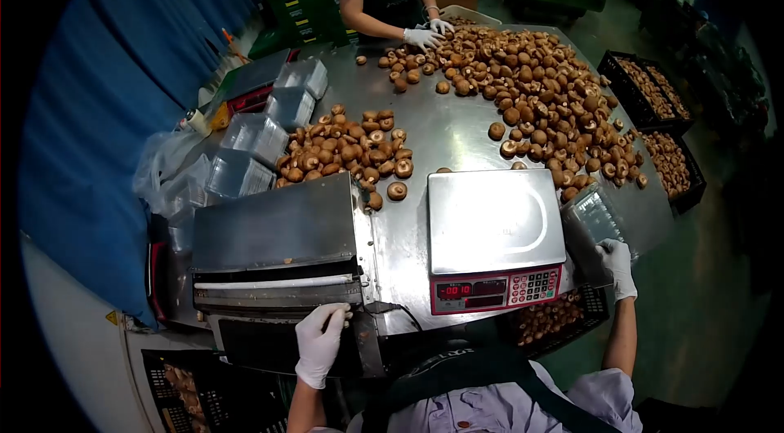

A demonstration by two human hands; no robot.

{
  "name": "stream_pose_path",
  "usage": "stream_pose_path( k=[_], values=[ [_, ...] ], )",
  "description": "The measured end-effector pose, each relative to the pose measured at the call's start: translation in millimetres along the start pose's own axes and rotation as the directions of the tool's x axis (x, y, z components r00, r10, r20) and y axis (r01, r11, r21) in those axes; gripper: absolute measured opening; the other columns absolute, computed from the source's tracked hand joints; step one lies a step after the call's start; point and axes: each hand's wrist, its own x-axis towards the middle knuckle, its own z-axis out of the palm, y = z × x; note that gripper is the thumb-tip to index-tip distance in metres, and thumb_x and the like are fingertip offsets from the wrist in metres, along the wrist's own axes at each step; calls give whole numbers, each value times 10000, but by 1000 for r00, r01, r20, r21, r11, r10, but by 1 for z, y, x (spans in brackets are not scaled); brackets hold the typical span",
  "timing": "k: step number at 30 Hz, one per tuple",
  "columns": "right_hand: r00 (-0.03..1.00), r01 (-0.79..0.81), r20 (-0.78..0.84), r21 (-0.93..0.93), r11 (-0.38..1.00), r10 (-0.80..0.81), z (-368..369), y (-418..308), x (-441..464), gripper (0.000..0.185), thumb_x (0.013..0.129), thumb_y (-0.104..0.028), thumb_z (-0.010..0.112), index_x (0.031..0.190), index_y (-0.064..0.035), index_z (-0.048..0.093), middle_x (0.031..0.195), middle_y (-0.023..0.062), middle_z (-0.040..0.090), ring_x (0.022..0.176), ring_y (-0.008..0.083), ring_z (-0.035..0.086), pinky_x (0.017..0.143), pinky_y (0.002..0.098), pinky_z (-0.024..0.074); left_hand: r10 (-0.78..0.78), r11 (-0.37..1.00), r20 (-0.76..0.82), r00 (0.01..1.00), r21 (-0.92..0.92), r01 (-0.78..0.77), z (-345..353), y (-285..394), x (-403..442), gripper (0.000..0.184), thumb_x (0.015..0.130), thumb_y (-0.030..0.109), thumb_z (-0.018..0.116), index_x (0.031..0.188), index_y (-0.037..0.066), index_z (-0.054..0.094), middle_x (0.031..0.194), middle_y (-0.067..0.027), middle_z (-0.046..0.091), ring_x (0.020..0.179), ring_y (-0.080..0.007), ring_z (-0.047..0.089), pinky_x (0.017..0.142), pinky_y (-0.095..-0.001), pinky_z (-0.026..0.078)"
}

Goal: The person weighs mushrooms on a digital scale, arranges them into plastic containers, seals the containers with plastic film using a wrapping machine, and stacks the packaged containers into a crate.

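Observation:
My right hand [618,268], in a white glove, grips the near edge of a clear plastic tray [594,216] at the table's right side, next to the scale. The tray is tilted, and mushrooms lie just beyond it. My left hand [319,343], also gloved, is curled at the front of a metal-topped machine [276,225]; whether something small is between its fingertips I cannot make out. Between my hands stands a red scale with a bare steel plate [496,216] and a lit display [471,290] that appears to read -0.010.
A large mushroom heap [539,82] covers the far right; a smaller pile [347,147] lies left of centre. Stacks of clear trays [249,143] line the left edge. Across the table, a co-worker's gloved hands [429,34] touch mushrooms. Black crates [645,90] stand on the right.

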Motion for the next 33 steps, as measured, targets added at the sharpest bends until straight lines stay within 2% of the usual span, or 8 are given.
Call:
stream_pose_path(
  k=[4,6,14,17,22,24,28,33],
  values=[
    [989,26,135,209,978,-55,-8,9,13,139,760,-117,679,835,0,669,723,184,630,661,266,638,625,326,473,100,993,22,995,56,-102,48,-3,5,117,867,43,588,922,-32,659,811,-95,676,682,-123,637,635,-232,498],
    [986,26,150,296,955,-73,-7,12,14,139,782,-85,653,799,52,640,607,104,583,601,100,533,583,284,436,-55,984,54,997,-168,63,70,1,9,146,897,72,561,948,-30,652,810,-85,673,665,-115,629,610,-218,489],
    [990,-53,141,362,931,2,-2,11,10,139,811,-80,599,744,41,590,570,61,521,573,116,515,568,287,423,-244,797,144,959,-534,283,122,-20,46,246,965,169,470,1055,-26,590,856,-101,649,657,-107,605,601,-216,504],
    [953,227,-180,-114,967,-245,-15,-10,4,111,819,-98,620,785,3,593,716,105,608,642,233,602,602,335,466,-293,716,164,942,-615,330,129,-22,60,270,964,199,463,1076,-19,578,905,-101,637,702,-123,613,611,-232,519],
    [810,482,-473,201,853,-346,-57,-101,5,111,735,8,680,800,-52,613,739,83,594,654,224,599,579,313,484,-348,607,244,905,-677,416,146,-36,85,270,952,218,471,1101,18,575,928,-80,639,730,-143,618,630,-263,533],
    [692,682,-438,134,719,-574,-54,-140,9,133,722,-7,708,795,-66,614,729,77,600,665,223,600,581,317,485,-382,561,282,880,-687,463,153,-43,94,281,945,217,481,1148,34,548,990,-87,630,794,-161,621,678,-282,536],
    [581,777,167,177,604,-797,3,-180,14,186,782,-249,710,856,-86,661,792,90,644,721,234,624,637,322,505,-365,490,230,902,-776,397,169,-76,123,431,933,251,507,1296,38,418,1263,-156,494,1066,-266,554,864,-383,500],
    [512,376,468,632,677,-721,28,-203,45,293,822,-334,685,985,-91,687,867,106,677,800,211,651,723,298,517,-451,166,259,854,-916,366,181,-95,154,831,881,437,554,1458,64,86,1494,-188,169,1333,-380,283,1037,-516,338]
  ],
)
